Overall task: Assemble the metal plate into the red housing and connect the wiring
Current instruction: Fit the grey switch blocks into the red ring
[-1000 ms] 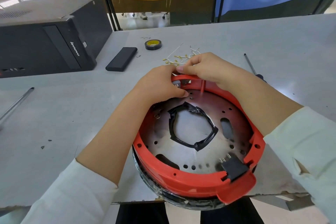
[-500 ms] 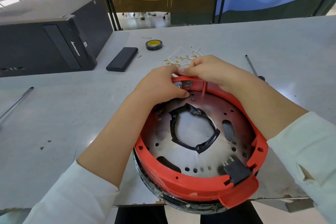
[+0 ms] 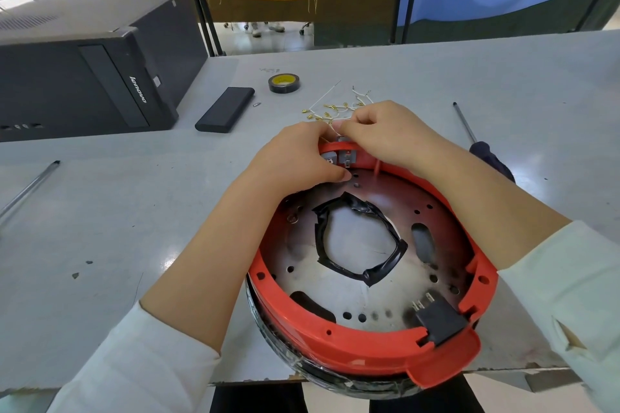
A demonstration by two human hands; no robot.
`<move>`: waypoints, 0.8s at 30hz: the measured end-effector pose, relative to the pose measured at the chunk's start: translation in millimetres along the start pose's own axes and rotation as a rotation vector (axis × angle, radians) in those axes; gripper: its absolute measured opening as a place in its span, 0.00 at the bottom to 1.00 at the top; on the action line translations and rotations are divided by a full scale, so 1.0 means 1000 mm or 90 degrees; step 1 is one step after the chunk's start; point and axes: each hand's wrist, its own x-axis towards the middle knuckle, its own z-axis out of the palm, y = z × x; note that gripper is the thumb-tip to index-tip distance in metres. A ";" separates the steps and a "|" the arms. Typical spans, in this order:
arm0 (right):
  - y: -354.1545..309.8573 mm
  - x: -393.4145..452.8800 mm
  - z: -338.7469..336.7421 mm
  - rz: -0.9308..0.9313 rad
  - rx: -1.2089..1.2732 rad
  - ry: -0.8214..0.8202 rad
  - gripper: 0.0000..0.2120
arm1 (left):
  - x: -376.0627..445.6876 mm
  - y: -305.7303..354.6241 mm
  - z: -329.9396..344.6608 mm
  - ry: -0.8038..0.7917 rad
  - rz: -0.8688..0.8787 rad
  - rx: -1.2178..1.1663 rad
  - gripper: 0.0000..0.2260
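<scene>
At the left of the table (image 3: pixel 100 211) a thin metal rod (image 3: pixel 30 188) lies near the edge, behind it a black computer case (image 3: pixel 84 84), then a flat black block (image 3: pixel 225 109) and a roll of black tape (image 3: pixel 283 83). Past these, a scatter of thin white wires (image 3: pixel 339 107) with brass terminals lies just beyond the hands. The red housing (image 3: pixel 362 349) sits at the near edge of the table, overhanging it slightly, with the round metal plate (image 3: pixel 362 295) already lying inside its rim; black tape wraps the edge of the plate's central opening. The housing looks like rigid, light plastic, best steadied by its rim, while the plate seems stiff and likely sharp at its cut-outs; the wires are limp and fine, so a pinch close to the terminal should serve best. The left hand (image 3: pixel 295 157) is curled at the far rim, thumb pressing on the plate by the grey terminal block (image 3: pixel 345 156), its fingertips seemingly pinching a wire, though that is partly hidden. The right hand (image 3: pixel 385 134) is curled too, thumb and forefinger pinching something small over the same block, probably a wire end. A black plug connector (image 3: pixel 439 318) sits at the near right rim, and a screwdriver (image 3: pixel 476 134) lies beyond the right forearm.
</scene>
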 end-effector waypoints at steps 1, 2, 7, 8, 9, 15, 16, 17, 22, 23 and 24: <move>0.000 0.000 -0.001 -0.003 -0.005 -0.001 0.19 | 0.000 0.000 0.000 0.001 0.002 0.000 0.18; -0.001 0.000 -0.001 -0.005 -0.006 -0.003 0.19 | 0.000 -0.001 0.000 0.003 0.004 0.002 0.17; -0.001 -0.002 -0.002 0.013 -0.001 -0.046 0.10 | 0.002 -0.001 0.002 0.023 0.007 -0.007 0.13; -0.002 -0.003 -0.002 0.017 0.000 -0.057 0.08 | 0.002 -0.001 0.002 0.028 0.007 -0.009 0.13; -0.002 -0.003 -0.002 0.020 0.004 -0.065 0.07 | 0.002 -0.001 0.003 0.032 0.006 -0.007 0.13; -0.004 -0.001 -0.005 0.034 0.022 -0.115 0.03 | 0.003 0.001 0.004 0.047 0.001 0.016 0.12; -0.005 0.000 -0.007 0.027 0.005 -0.133 0.02 | 0.003 0.001 0.005 0.050 0.000 0.020 0.12; -0.006 0.001 -0.010 0.018 -0.018 -0.156 0.02 | 0.002 0.001 0.005 0.053 -0.002 0.020 0.12; 0.000 -0.007 -0.022 -0.032 -0.082 -0.227 0.13 | 0.001 0.002 0.004 0.048 0.001 0.017 0.11; 0.003 -0.010 -0.020 -0.044 -0.075 -0.202 0.13 | 0.001 0.002 0.004 0.047 0.002 0.015 0.11; 0.007 -0.013 -0.017 -0.054 -0.067 -0.169 0.14 | 0.002 0.002 0.004 0.045 0.003 0.016 0.11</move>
